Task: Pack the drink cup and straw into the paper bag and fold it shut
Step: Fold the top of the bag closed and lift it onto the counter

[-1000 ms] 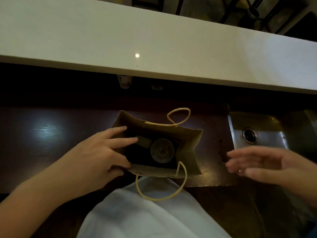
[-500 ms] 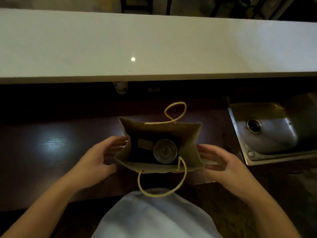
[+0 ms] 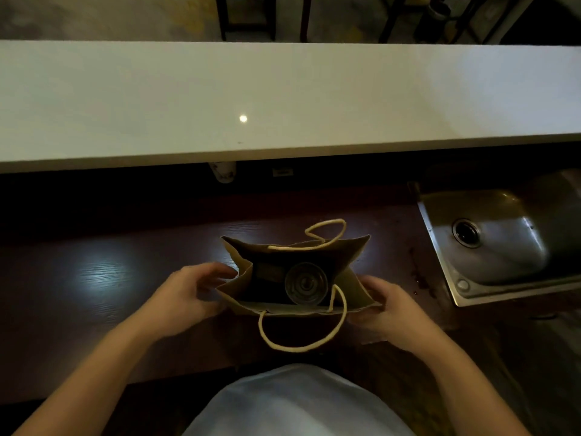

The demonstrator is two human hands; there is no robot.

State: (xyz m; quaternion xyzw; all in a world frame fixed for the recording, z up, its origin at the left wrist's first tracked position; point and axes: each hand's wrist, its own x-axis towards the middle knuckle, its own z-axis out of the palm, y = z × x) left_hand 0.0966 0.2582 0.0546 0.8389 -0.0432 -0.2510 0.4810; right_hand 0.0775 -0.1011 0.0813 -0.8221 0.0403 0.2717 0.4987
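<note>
A brown paper bag (image 3: 353, 251) stands open on the dark wooden counter (image 3: 94, 278), its rope handles (image 3: 301, 348) hanging front and back. Deep inside, at the right, stands the drink cup (image 3: 306, 283), seen from above by its round clear lid. A pale flat item (image 3: 267, 272) lies to the cup's left; I cannot tell whether it is the straw. My left hand (image 3: 185, 297) grips the bag's left side, fingers at the creased-in gusset. My right hand (image 3: 386, 306) grips the right side, partly hidden behind the paper.
A steel sink (image 3: 440, 262) with a drain is sunk into the counter at the right. A raised white ledge (image 3: 283, 89) runs across the back, with a small white cup (image 3: 224, 173) in the shadow beneath it. My pale clothing (image 3: 298, 401) fills the bottom centre.
My left hand came out of the bag's mouth to its left side. My right hand moved in from the right onto the bag's right side. Both side gussets now fold inward.
</note>
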